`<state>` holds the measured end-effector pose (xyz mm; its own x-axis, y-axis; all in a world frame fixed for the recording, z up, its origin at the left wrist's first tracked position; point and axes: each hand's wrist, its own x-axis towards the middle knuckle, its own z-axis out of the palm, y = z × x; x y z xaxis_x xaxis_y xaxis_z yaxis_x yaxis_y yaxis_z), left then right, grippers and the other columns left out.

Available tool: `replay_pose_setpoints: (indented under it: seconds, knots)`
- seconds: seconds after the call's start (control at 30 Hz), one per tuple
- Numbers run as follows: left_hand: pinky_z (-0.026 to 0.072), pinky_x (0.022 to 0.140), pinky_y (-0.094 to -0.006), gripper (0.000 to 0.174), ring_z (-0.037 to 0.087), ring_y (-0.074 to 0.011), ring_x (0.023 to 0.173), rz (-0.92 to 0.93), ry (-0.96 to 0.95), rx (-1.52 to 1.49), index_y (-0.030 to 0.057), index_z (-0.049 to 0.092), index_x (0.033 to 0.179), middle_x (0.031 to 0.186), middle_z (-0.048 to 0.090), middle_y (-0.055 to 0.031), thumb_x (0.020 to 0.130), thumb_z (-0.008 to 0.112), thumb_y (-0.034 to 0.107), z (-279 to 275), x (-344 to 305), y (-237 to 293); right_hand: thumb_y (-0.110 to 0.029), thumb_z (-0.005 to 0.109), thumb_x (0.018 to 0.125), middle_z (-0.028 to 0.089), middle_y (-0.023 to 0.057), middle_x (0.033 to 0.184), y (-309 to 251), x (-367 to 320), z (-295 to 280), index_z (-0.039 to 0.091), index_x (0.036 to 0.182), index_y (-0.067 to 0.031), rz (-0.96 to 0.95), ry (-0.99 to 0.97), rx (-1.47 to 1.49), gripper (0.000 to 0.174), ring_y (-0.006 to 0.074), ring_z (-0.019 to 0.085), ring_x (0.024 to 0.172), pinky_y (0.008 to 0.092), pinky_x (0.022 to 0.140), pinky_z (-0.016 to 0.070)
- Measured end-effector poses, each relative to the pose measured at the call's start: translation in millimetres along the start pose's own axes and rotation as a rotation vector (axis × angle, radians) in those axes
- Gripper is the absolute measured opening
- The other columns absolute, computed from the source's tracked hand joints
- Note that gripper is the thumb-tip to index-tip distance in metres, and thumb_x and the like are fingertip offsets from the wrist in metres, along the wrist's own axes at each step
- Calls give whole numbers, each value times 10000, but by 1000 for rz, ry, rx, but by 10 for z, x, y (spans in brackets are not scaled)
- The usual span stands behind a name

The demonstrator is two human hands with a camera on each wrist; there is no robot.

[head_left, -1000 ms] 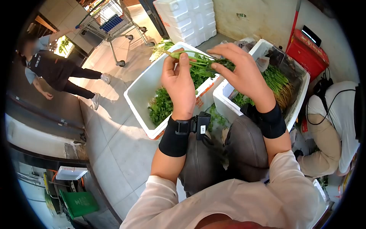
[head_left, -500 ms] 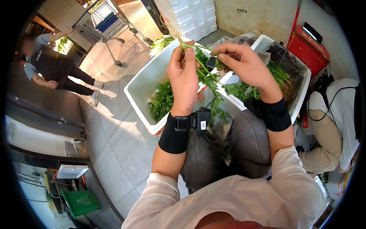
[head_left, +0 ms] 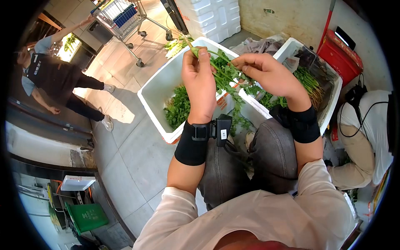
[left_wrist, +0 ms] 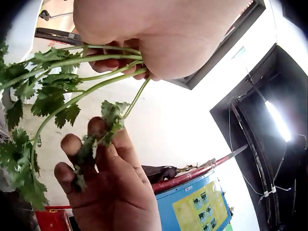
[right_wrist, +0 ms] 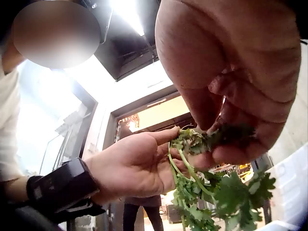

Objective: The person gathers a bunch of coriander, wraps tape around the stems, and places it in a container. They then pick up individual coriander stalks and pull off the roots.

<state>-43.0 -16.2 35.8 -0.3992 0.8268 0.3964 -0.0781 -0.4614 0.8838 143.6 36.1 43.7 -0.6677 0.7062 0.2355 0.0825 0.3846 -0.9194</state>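
My left hand (head_left: 198,85) pinches a coriander plant (head_left: 223,73) near its pale root, which points up past the fingertips. Its green stems and leaves spread to the right and hang down between the two white foam boxes. My right hand (head_left: 275,76) has thumb and fingers curled on a small leafy piece. In the left wrist view, a slim stem runs from the left hand to that leaf (left_wrist: 111,118). In the right wrist view, the piece in my right hand looks dark and limp (right_wrist: 192,140).
The left foam box (head_left: 146,106) contains leafy bunches; the right box (head_left: 329,118) holds greens with brown roots. A red bin (head_left: 341,56) stands behind. White foam boxes (head_left: 210,18) are stacked ahead. Left, a person (head_left: 54,77) holds a shopping cart (head_left: 125,18); another crouches right (head_left: 362,146).
My right hand came off the bunched stems, drew one stem aside, and now pinches a leafy piece slightly lower. The left hand keeps its pinch near the root. The leaves have dropped and spread.
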Motion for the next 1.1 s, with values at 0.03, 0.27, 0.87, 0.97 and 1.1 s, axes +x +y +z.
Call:
replay_pose_setpoints:
  seconds: [0.03, 0.27, 0.87, 0.97, 1.1]
  knots:
    - [430, 674, -246, 257, 502, -74, 740, 5, 18, -8, 16, 614, 1106, 932, 573, -3, 1070, 565, 265, -7, 3, -12, -47, 530, 1035, 701, 50, 1070, -1, -8, 21, 630, 1292, 25, -24, 11, -79, 286, 86, 615, 944, 275, 851, 515]
    - [423, 665, -242, 248, 503, -76, 733, 32, 9, 13, 14, 614, 1078, 898, 571, -1, 1057, 595, 260, -50, 10, -27, -1, 598, 948, 693, 102, 1082, -116, -26, 133, 632, 1264, -12, -180, 151, -350, 318, 186, 673, 987, 341, 886, 538]
    - [376, 594, -229, 196, 472, -27, 699, -51, -14, -21, -15, 624, 996, 806, 579, 30, 1031, 623, 178, -205, 1, -98, -41, 664, 845, 668, 119, 965, -335, 45, 327, 692, 1018, -79, -361, 95, -844, 179, 372, 652, 921, 466, 783, 529]
    - [444, 732, -252, 208, 533, -76, 809, -76, -80, -2, 3, 640, 1087, 932, 635, -6, 1042, 608, 203, -220, 21, -137, -50, 649, 860, 661, 104, 936, -349, 42, 369, 686, 980, -85, -286, 61, -864, 130, 361, 660, 917, 462, 773, 537]
    - [455, 909, -307, 220, 556, -116, 998, -59, -154, -65, 20, 607, 1155, 1155, 690, -64, 1074, 532, 209, -119, 17, -67, -69, 675, 894, 649, 137, 1120, -300, 3, 247, 709, 1123, -70, -298, -54, -759, 231, 355, 669, 982, 431, 850, 546]
